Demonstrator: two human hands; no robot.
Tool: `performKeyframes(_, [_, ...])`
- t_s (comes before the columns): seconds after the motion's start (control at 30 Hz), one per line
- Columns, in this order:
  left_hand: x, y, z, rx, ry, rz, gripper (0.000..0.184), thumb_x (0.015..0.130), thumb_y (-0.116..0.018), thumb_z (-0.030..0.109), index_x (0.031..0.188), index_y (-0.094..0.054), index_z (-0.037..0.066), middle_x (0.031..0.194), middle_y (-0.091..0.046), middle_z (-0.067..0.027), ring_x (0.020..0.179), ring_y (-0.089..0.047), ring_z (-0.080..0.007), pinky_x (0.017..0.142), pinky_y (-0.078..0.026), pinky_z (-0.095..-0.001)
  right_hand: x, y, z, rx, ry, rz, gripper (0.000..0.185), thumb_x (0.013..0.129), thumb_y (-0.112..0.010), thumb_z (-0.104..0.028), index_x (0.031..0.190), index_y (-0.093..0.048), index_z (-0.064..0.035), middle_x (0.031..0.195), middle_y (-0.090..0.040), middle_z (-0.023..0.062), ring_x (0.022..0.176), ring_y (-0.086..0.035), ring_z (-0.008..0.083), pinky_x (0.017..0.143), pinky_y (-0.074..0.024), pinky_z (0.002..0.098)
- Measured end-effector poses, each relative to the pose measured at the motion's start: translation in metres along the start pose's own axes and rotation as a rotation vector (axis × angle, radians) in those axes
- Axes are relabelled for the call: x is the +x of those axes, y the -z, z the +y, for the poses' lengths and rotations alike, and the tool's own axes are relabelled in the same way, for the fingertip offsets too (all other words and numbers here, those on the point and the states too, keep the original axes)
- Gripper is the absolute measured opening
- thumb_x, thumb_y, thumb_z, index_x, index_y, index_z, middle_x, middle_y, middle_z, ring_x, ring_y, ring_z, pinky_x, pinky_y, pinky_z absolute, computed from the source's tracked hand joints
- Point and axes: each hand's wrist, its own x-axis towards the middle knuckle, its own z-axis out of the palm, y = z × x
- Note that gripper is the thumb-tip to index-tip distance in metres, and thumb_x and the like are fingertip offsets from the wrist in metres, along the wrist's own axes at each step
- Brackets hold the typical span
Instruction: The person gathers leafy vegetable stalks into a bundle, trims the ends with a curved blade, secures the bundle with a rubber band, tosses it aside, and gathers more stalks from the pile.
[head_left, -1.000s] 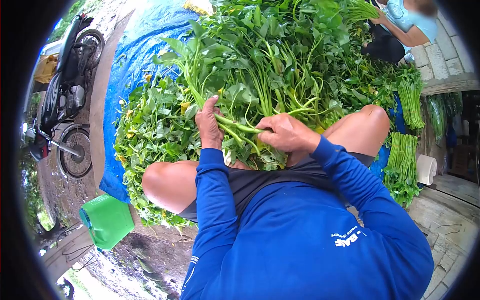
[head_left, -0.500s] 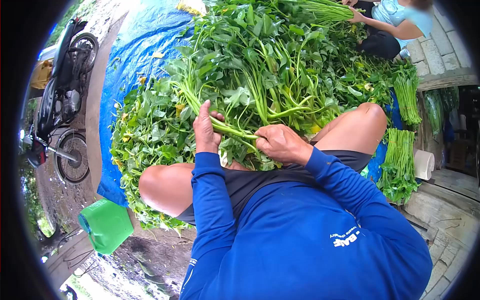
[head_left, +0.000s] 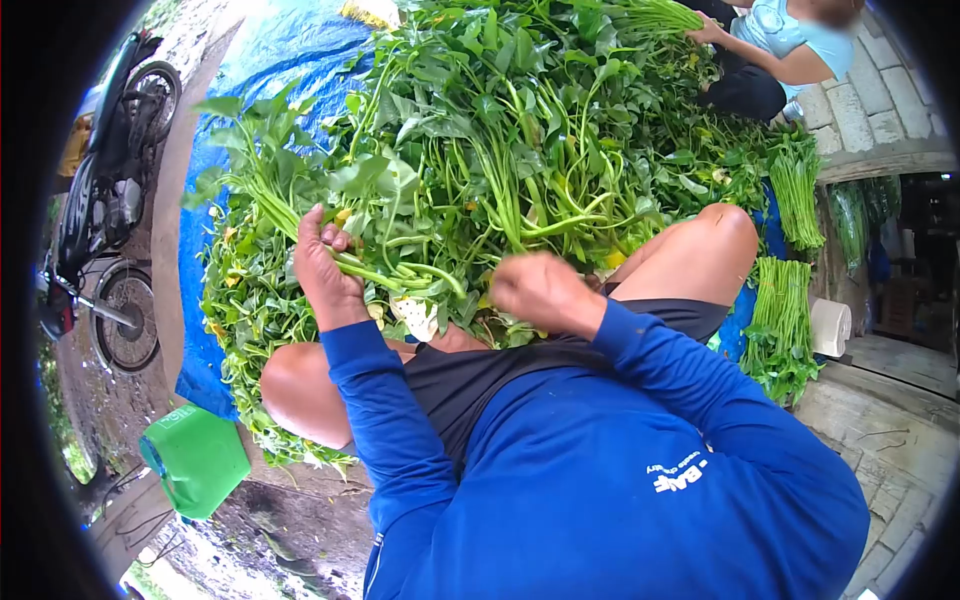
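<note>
My left hand (head_left: 328, 262) is closed round a small bunch of leafy green stems (head_left: 268, 198), whose leaves point up and left and whose cut ends stick out to the right. My right hand (head_left: 540, 290) is over my lap, blurred, with its fingers curled; whether it holds anything cannot be made out. A large heap of leafy greens (head_left: 500, 130) spreads in front of my crossed legs. Something whitish (head_left: 416, 316) lies between the hands, close to my foot.
The heap rests on a blue tarp (head_left: 255, 75). Tied bundles (head_left: 778, 315) lie at right. A co-worker (head_left: 790, 50) at top right holds long stems (head_left: 650, 18). A green container (head_left: 198, 460) stands at lower left, a motorcycle (head_left: 110, 200) at far left.
My left hand has moved left with its bunch, away from my right hand. My right hand has let go of the stem ends. The co-worker's stems have shifted left and up.
</note>
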Motion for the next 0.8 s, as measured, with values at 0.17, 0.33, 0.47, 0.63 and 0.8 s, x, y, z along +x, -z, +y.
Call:
performKeyframes(0.17, [-0.013, -0.008, -0.037, 0.050, 0.061, -0.031, 0.020, 0.095, -0.080, 0.016, 0.095, -0.060, 0.010, 0.068, -0.050, 0.0032, 0.053, -0.050, -0.0084, 0.047, -0.044, -0.0242, 0.040, -0.009, 0.039, -0.233, -0.061, 0.451, 0.024, 0.092, -0.069, -0.024, 0.096, -0.066, -0.0006, 0.090, -0.073, 0.0257, 0.086, -0.072, 0.0463, 0.078, -0.0573, 0.0548])
performKeyframes(0.33, [-0.020, -0.008, -0.044, 0.086, 0.113, -0.030, 0.021, 0.095, -0.079, 0.015, 0.093, -0.058, 0.010, 0.067, -0.052, 0.0017, 0.052, -0.052, -0.0106, 0.048, -0.046, -0.0283, 0.042, 0.032, 0.039, 0.237, -0.208, 0.277, 0.033, 0.098, -0.073, -0.028, 0.110, -0.074, 0.0030, 0.094, -0.076, 0.0100, 0.083, -0.072, 0.0233, 0.079, -0.0590, 0.0403])
performKeyframes(0.47, [-0.020, -0.015, -0.048, 0.110, 0.118, -0.045, 0.022, 0.096, -0.078, 0.015, 0.094, -0.057, 0.010, 0.066, -0.051, 0.0016, 0.052, -0.052, -0.0108, 0.049, -0.047, -0.0288, 0.035, 0.074, 0.025, 1.092, -0.407, 0.002, 0.029, 0.104, -0.068, -0.022, 0.128, -0.073, -0.0080, 0.094, -0.069, -0.0062, 0.076, -0.054, -0.0003, 0.066, -0.0447, 0.0194])
performKeyframes(0.63, [-0.027, -0.018, -0.040, 0.132, 0.080, -0.049, 0.025, 0.095, -0.080, 0.016, 0.097, -0.056, 0.009, 0.067, -0.052, 0.0012, 0.052, -0.052, -0.0109, 0.048, -0.047, -0.0289, -0.002, 0.118, -0.008, 0.872, -0.087, -0.132, 0.037, 0.095, -0.077, -0.011, 0.131, -0.068, -0.0036, 0.105, -0.072, -0.0010, 0.087, -0.062, 0.0041, 0.077, -0.0495, 0.0218])
performKeyframes(0.8, [-0.031, -0.021, -0.050, 0.187, 0.033, -0.069, 0.031, 0.093, -0.084, 0.022, 0.098, -0.057, 0.006, 0.070, -0.055, -0.0011, 0.052, -0.054, -0.0121, 0.049, -0.049, -0.0292, -0.019, 0.122, -0.008, 0.785, 0.030, -0.087, 0.048, 0.095, -0.079, -0.007, 0.140, -0.064, -0.0035, 0.102, -0.067, -0.0012, 0.095, -0.063, 0.0076, 0.086, -0.0538, 0.0260])
